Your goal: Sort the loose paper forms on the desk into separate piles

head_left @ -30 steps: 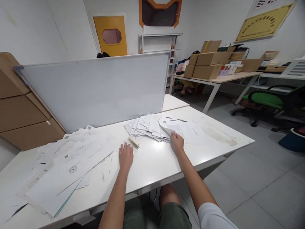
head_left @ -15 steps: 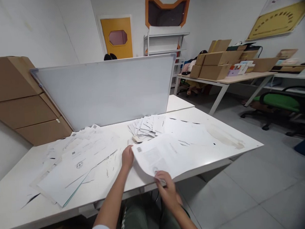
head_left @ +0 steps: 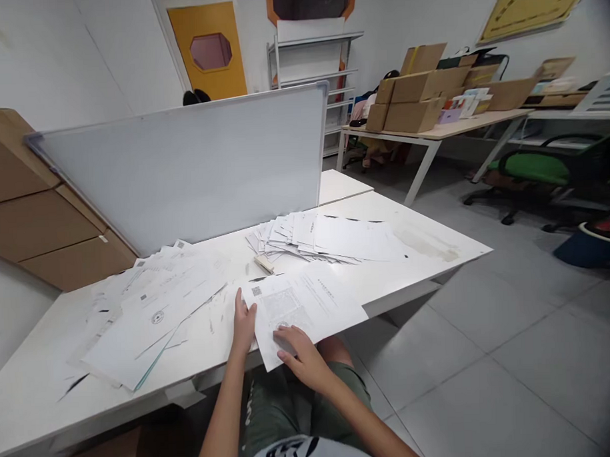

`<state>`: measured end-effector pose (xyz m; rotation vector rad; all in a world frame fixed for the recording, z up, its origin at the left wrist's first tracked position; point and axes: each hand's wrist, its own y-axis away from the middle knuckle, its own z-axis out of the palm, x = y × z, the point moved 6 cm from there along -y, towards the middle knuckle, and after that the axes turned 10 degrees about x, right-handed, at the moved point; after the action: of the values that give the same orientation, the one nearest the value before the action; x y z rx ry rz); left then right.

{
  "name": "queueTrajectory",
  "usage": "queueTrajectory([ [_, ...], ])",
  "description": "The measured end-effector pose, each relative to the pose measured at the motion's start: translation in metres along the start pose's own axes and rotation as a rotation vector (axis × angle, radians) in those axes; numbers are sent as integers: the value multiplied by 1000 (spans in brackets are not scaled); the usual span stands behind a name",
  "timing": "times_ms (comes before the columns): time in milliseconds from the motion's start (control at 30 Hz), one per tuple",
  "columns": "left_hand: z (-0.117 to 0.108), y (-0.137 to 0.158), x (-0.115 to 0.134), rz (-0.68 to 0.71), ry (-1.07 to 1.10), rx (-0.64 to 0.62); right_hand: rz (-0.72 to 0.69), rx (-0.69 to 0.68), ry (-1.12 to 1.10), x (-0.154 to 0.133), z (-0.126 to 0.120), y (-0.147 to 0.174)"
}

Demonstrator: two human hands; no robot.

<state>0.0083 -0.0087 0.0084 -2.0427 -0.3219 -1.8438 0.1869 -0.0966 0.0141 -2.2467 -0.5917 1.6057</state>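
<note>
One white sheet [head_left: 337,301], printed with a dark square code [head_left: 257,291], a grey block [head_left: 287,304] and lines of text [head_left: 323,286], jutted over the near edge of the worktop [head_left: 411,278]. The left grip [head_left: 244,324] pinched its left side; the right grip [head_left: 304,358] lay loosely spread on it. Beyond were a stapler [head_left: 264,264] and heaped papers [head_left: 290,239].

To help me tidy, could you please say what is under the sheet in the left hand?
The white desk and a knee show beside the sheet and seem to continue beneath; anything else it covers cannot be seen.
</note>
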Motion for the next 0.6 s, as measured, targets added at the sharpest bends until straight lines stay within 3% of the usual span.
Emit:
queueTrajectory([
  [67,1,9,0,-79,77,-8,14,7,28,2,-14,-5],
  [233,1,11,14,-126,194,-9,257,514,336,51,-99,-38],
  [300,-1,9,16,-103,250,21,433,613,422,77,-125,-52],
  [400,-10,3,11,-84,335,126,610,548,220,106,-135,-73],
  [500,-18,-2,5,-78,384,221,603,473,-81,113,-130,-91],
  [600,-19,-4,4,-87,427,225,562,423,-200,111,-130,-105],
])
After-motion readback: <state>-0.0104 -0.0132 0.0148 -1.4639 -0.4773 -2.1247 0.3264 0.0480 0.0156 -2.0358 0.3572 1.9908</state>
